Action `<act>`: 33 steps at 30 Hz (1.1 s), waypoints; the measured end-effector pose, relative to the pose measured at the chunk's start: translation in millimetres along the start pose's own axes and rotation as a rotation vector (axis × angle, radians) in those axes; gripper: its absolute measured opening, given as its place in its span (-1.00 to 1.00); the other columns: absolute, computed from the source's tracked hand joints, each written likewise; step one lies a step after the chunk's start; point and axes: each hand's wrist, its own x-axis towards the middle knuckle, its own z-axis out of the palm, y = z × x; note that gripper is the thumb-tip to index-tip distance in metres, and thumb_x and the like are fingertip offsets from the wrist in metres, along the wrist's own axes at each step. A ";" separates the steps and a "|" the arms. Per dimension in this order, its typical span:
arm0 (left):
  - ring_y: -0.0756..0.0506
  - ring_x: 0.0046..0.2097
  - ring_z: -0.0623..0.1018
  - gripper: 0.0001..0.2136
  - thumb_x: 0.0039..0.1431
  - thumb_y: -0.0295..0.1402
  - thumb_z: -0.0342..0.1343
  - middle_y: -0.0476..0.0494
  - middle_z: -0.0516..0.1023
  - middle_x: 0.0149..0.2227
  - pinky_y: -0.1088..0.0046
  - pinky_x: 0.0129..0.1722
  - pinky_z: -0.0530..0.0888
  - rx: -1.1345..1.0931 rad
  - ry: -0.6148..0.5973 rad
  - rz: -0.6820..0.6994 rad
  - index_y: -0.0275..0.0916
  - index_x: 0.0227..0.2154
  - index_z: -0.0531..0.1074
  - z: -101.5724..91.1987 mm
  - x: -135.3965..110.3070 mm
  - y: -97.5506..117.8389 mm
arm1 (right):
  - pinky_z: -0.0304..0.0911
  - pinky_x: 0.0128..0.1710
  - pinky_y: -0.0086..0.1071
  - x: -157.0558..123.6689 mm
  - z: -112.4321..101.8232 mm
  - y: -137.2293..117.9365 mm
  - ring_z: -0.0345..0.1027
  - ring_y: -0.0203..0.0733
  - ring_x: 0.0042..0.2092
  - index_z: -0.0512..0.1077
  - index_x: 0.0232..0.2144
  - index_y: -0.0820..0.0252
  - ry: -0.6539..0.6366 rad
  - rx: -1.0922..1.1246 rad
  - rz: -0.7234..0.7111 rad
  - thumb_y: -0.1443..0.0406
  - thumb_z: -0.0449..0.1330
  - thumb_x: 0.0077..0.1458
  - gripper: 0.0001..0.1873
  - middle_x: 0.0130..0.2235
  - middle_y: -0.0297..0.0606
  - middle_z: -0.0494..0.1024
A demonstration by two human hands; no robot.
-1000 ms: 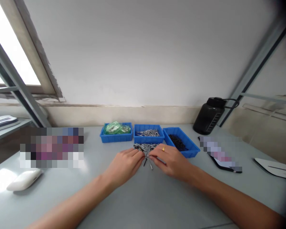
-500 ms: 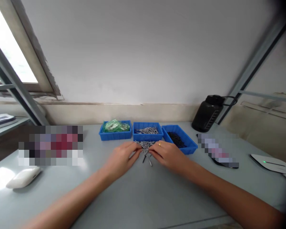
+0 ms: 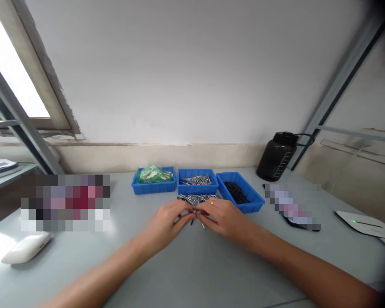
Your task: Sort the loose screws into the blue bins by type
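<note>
My left hand (image 3: 168, 220) and my right hand (image 3: 223, 216), the latter with a ring, meet over the table with fingertips pinched together. Whatever lies between the fingertips is too small and covered to make out. Just behind the fingers lies a loose pile of thin silver metal pins (image 3: 197, 199), partly hidden by both hands. A few pins (image 3: 203, 224) stick out below the fingers. Beyond the pile stands a blue bin (image 3: 197, 188) with more silver pins (image 3: 197, 180) in it.
On the left a blue bin (image 3: 154, 188) holds a green plastic bag (image 3: 154, 173). A blue bin (image 3: 252, 206) at right holds dark pieces (image 3: 235, 192). A black bottle (image 3: 274, 158), a white case (image 3: 27, 248) and a white device (image 3: 365, 224) stand farther out.
My hands have come closer together, fingertips now meeting in front of the pin pile. The whole view has shifted slightly, with the bins appearing a little lower.
</note>
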 end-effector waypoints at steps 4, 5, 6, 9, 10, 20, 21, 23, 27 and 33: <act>0.02 -0.37 0.49 -0.82 0.28 -0.23 -0.07 0.01 0.51 -0.37 0.56 -0.42 0.38 0.014 -0.065 -0.071 -0.19 -0.34 0.34 2.4 -1.5 -1.2 | 0.23 -0.29 -0.38 0.2 -3.4 -2.1 0.36 -0.24 -0.30 0.34 -0.08 0.23 0.055 0.026 -0.083 0.33 -0.01 0.24 -0.77 -0.33 -0.25 0.50; 0.02 -0.39 0.48 -0.81 0.28 -0.23 -0.07 0.02 0.50 -0.40 0.56 -0.42 0.37 0.030 -0.077 -0.072 -0.20 -0.37 0.33 3.0 -2.2 -1.9 | 0.24 -0.29 -0.38 0.2 -4.1 -2.8 0.36 -0.24 -0.30 0.34 -0.08 0.23 0.057 0.019 -0.105 0.33 -0.02 0.25 -0.76 -0.34 -0.25 0.50; 0.02 -0.41 0.47 -0.80 0.27 -0.22 -0.07 0.02 0.49 -0.43 0.56 -0.43 0.36 0.049 -0.083 -0.069 -0.20 -0.38 0.32 3.3 -2.6 -2.5 | 0.24 -0.29 -0.38 0.1 -4.6 -3.3 0.36 -0.23 -0.31 0.35 -0.09 0.23 0.057 0.010 -0.117 0.33 -0.03 0.25 -0.77 -0.35 -0.24 0.50; 0.02 -0.41 0.45 -0.79 0.26 -0.21 -0.05 0.02 0.46 -0.43 0.55 -0.42 0.35 0.113 -0.079 -0.053 -0.20 -0.41 0.32 3.1 -2.5 -3.7 | 0.24 -0.33 -0.38 0.1 -5.4 -4.0 0.35 -0.22 -0.33 0.38 -0.17 0.24 0.049 -0.012 -0.096 0.31 -0.02 0.25 -0.79 -0.39 -0.24 0.48; 0.02 -0.40 0.45 -0.79 0.26 -0.22 -0.05 0.02 0.46 -0.43 0.55 -0.42 0.35 0.135 -0.080 -0.047 -0.20 -0.41 0.33 2.6 -1.9 -3.6 | 0.24 -0.34 -0.38 0.2 -5.4 -3.9 0.35 -0.22 -0.34 0.39 -0.20 0.24 0.051 -0.015 -0.090 0.30 -0.02 0.25 -0.79 -0.40 -0.25 0.47; -0.03 -0.28 0.49 -0.84 0.26 -0.29 -0.05 -0.02 0.52 -0.30 0.52 -0.35 0.42 0.186 0.011 -0.031 -0.16 -0.27 0.42 -1.5 1.0 -3.9 | 0.24 -0.29 -0.40 2.3 -8.3 4.3 0.37 -0.24 -0.30 0.38 -0.26 0.20 0.091 -0.042 0.075 0.28 -0.04 0.27 -0.79 -0.36 -0.26 0.50; -0.03 -0.28 0.50 -0.84 0.27 -0.30 -0.06 -0.02 0.52 -0.31 0.50 -0.33 0.43 0.196 0.019 -0.026 -0.16 -0.28 0.42 -1.3 1.1 -5.0 | 0.24 -0.29 -0.39 2.3 -8.7 5.0 0.37 -0.25 -0.30 0.38 -0.25 0.19 0.081 -0.042 0.100 0.28 -0.04 0.27 -0.80 -0.35 -0.26 0.50; -0.03 -0.30 0.49 -0.83 0.27 -0.31 -0.07 -0.02 0.51 -0.32 0.48 -0.33 0.44 0.215 0.054 -0.006 -0.17 -0.30 0.41 -1.3 1.6 -6.8 | 0.24 -0.28 -0.38 2.3 -8.7 5.8 0.38 -0.24 -0.30 0.38 -0.25 0.19 0.045 -0.052 0.124 0.28 -0.04 0.27 -0.80 -0.35 -0.26 0.50; -0.03 -0.30 0.49 -0.83 0.28 -0.31 -0.06 -0.04 0.51 -0.32 0.48 -0.33 0.43 0.224 0.135 0.039 -0.19 -0.31 0.41 -2.3 2.5 -6.4 | 0.24 -0.24 -0.36 2.9 -6.5 3.8 0.38 -0.21 -0.25 0.39 -0.27 0.20 -0.093 -0.087 0.110 0.30 -0.02 0.26 -0.80 -0.34 -0.24 0.51; -0.03 -0.28 0.49 -0.83 0.29 -0.32 -0.08 -0.04 0.51 -0.31 0.48 -0.32 0.42 0.251 0.077 0.074 -0.17 -0.26 0.41 -2.1 0.3 -4.4 | 0.23 -0.33 -0.38 4.1 -5.1 -2.4 0.38 -0.22 -0.33 0.40 -0.34 0.22 -0.242 -0.124 0.126 0.32 0.00 0.24 -0.80 -0.38 -0.26 0.50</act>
